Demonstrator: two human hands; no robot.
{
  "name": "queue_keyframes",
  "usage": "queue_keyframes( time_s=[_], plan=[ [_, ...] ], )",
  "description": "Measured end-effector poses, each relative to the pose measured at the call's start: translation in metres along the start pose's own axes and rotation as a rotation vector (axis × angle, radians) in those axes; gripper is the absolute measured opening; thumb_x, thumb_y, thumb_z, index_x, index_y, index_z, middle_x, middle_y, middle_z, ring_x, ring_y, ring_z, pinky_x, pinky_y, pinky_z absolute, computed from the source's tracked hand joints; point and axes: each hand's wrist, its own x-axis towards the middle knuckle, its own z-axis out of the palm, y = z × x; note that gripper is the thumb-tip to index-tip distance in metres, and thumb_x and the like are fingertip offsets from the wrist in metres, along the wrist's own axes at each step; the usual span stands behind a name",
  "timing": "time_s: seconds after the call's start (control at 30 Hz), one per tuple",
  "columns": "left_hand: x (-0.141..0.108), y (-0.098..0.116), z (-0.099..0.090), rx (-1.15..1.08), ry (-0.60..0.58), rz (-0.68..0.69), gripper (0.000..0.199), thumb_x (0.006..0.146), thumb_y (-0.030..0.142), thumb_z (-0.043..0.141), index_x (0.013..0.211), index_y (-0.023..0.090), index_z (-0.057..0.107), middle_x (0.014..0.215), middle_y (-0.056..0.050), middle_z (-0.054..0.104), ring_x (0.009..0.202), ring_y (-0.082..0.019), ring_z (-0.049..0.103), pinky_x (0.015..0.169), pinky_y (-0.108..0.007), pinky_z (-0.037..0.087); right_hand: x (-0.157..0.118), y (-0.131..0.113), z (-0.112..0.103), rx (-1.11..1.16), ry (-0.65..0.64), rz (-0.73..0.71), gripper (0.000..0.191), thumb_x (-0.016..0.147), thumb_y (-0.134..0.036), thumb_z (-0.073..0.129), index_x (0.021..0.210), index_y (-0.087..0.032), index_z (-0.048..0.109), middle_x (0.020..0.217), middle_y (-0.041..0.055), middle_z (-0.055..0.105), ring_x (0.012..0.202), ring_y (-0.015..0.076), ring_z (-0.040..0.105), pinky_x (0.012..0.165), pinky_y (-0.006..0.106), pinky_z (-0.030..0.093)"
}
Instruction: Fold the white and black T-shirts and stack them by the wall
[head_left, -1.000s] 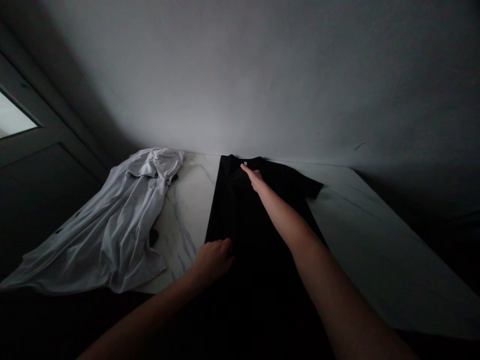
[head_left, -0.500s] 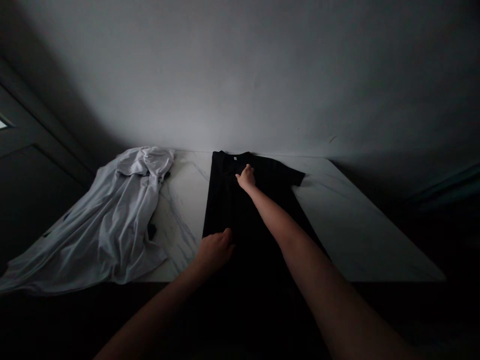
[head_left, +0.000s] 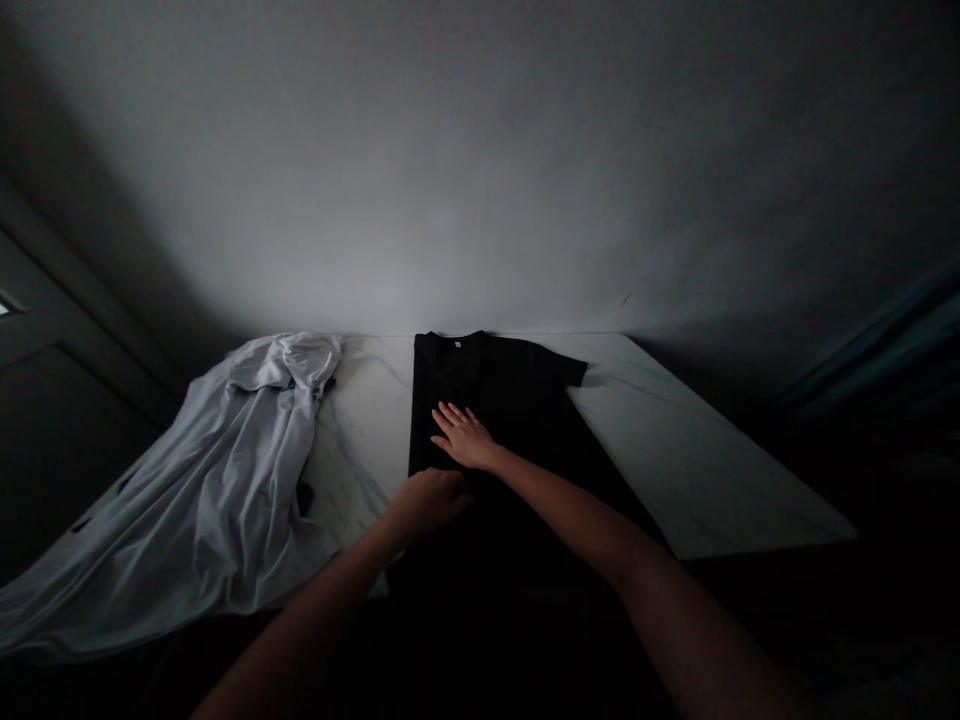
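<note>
A black T-shirt (head_left: 517,400) lies on the marble-patterned tabletop, its collar with a small pale label at the far end. One short sleeve sticks out to the right, while the left side runs in a straight edge with no sleeve showing. My right hand (head_left: 463,436) rests on the middle of the shirt, palm down with fingers spread. Closer to me, my left hand (head_left: 429,498) is closed at the shirt's left edge, apparently on its dark cloth. The lower part of the shirt fades into shadow.
A crumpled light grey garment (head_left: 247,470) covers the left side of the table (head_left: 645,440) and hangs over its front edge. Behind the table rises a plain wall (head_left: 480,180). A door (head_left: 52,330) stands at far left, and dark fabric (head_left: 885,350) shows at right.
My right hand has come back from near the collar toward me and now lies flat with spread fingers. My left hand stays at about the same place. The view has tilted slightly up.
</note>
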Motion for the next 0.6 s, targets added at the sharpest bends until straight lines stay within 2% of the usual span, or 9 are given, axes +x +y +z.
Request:
queue_keyframes(
  time_s=[0.07, 0.2, 0.3, 0.43, 0.5, 0.6],
  plan=[
    [0.028, -0.026, -0.02, 0.029, 0.07, 0.025, 0.022, 0.094, 0.034, 0.051, 0.099, 0.022, 0.069, 0.101, -0.006, 0.075, 0.098, -0.023, 0.071, 0.08, -0.029, 0.052, 0.002, -0.001, -0.003, -0.012, -0.003, -0.026, 0.058, 0.101, -0.041, 0.041, 0.153, -0.015, 0.037, 0.162, 0.014, 0.027, 0.15, 0.027, 0.026, 0.12, 0.051, 0.023],
    [0.112, -0.085, -0.064, 0.146, 0.297, -0.101, 0.028, 0.097, 0.023, 0.043, 0.112, 0.022, 0.066, 0.112, -0.007, 0.072, 0.105, -0.022, 0.068, 0.086, -0.03, 0.052, 0.023, -0.003, -0.013, -0.069, 0.082, 0.012, 0.045, 0.101, -0.031, 0.044, 0.139, -0.011, 0.055, 0.151, 0.0171, 0.047, 0.141, 0.0268, 0.042, 0.12, 0.047, 0.022],
    [0.179, -0.122, -0.088, 0.177, 0.384, -0.151, 0.035, 0.094, 0.015, 0.043, 0.123, 0.02, 0.061, 0.126, -0.011, 0.066, 0.114, -0.024, 0.063, 0.093, -0.034, 0.051, 0.05, -0.002, -0.022, -0.104, 0.17, 0.063, 0.048, 0.1, -0.029, 0.045, 0.142, -0.005, 0.051, 0.153, 0.0188, 0.042, 0.145, 0.0284, 0.036, 0.123, 0.046, 0.018],
    [0.248, -0.159, -0.105, 0.192, 0.453, -0.189, 0.041, 0.095, 0.014, 0.039, 0.132, 0.02, 0.055, 0.133, -0.014, 0.059, 0.12, -0.028, 0.057, 0.096, -0.04, 0.049, 0.08, 0.005, -0.023, -0.1, 0.161, 0.121, 0.059, 0.1, -0.039, 0.045, 0.147, -0.002, 0.044, 0.158, 0.0205, 0.033, 0.149, 0.0319, 0.026, 0.123, 0.049, 0.016],
    [0.274, -0.173, -0.109, 0.196, 0.469, -0.189, 0.042, 0.095, 0.015, 0.038, 0.133, 0.022, 0.054, 0.135, -0.013, 0.058, 0.123, -0.029, 0.053, 0.098, -0.042, 0.046, 0.086, 0.009, -0.017, -0.091, 0.143, 0.107, 0.063, 0.1, -0.044, 0.044, 0.148, -0.004, 0.043, 0.158, 0.0203, 0.03, 0.15, 0.0318, 0.024, 0.123, 0.05, 0.014],
    [0.305, -0.192, -0.114, 0.197, 0.453, -0.173, 0.035, 0.095, 0.022, 0.047, 0.127, 0.025, 0.058, 0.134, -0.011, 0.06, 0.123, -0.031, 0.051, 0.1, -0.047, 0.042, 0.084, 0.014, -0.005, -0.055, 0.117, 0.089, 0.064, 0.101, -0.05, 0.04, 0.15, -0.008, 0.041, 0.16, 0.0176, 0.026, 0.151, 0.03, 0.02, 0.123, 0.053, 0.012]
  ],
)
